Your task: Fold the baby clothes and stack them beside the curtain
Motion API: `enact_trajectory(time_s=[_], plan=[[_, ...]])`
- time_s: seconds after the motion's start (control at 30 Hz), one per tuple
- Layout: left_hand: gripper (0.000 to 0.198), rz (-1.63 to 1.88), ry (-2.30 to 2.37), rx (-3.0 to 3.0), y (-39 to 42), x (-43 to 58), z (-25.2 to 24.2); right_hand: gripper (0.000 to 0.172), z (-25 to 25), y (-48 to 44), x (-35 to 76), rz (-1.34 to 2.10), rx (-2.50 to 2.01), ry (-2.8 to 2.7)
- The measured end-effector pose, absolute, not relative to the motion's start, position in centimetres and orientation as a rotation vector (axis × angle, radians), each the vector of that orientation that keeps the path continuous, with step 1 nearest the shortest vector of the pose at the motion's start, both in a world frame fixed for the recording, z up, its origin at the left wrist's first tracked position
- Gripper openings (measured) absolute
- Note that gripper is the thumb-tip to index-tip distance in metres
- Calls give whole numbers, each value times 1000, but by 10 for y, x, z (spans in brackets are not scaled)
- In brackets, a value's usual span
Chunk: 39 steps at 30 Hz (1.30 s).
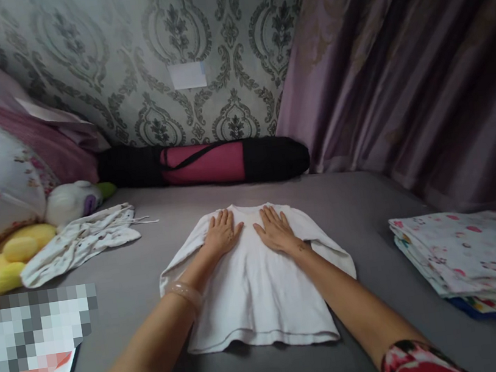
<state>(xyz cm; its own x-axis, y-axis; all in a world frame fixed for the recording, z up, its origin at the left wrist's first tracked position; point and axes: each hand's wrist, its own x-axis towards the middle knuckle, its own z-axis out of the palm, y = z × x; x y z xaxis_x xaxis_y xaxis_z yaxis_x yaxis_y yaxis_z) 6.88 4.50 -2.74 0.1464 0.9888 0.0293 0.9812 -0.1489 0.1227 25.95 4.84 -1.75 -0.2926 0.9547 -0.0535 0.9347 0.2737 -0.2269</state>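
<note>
A white long-sleeved shirt (253, 290) lies spread out in front of me, its neckline pointing away and its hem towards me. Its sleeves angle down along both sides. My left hand (223, 232) rests flat on the upper left of the shirt, near the shoulder, fingers stretched out. On the upper right, my right hand (275, 228) presses flat in the same way, thumb out to the side. Neither hand grips the fabric. A pale bangle (186, 294) circles my left wrist. Part of each sleeve is hidden beneath or behind my forearms.
The shirt lies on a grey sheet (362, 207). Folded patterned cloths (473, 246) are stacked at the right. To the left are a crumpled white garment (85, 243), a yellow plush (13, 259) and a white plush (72, 201). A black and pink long bag (208, 164) lies along the wall.
</note>
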Motion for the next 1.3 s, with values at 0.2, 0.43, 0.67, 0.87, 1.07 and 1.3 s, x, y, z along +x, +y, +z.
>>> enact_trajectory(time_s=[0.2,0.43,0.67,0.87,1.07,1.3], plan=[[70,118,1979,2300,46,68,-25,64,-8,51,264,540,-1695,-2364],[71,100,1986,2319,49,66,-28,32,32,37,351,639,-1653,-1829],[72,2,1995,2258,51,66,-26,28,32,-10,442,1022,-2003,-1708],[60,-231,2103,2244,48,89,5,40,20,-8,439,1069,-2103,-1921],[37,215,1886,2541,44,164,20,24,13,-3,436,848,-2128,-2038],[43,626,1381,2524,55,217,-26,31,14,-5,443,900,-2032,-1991]])
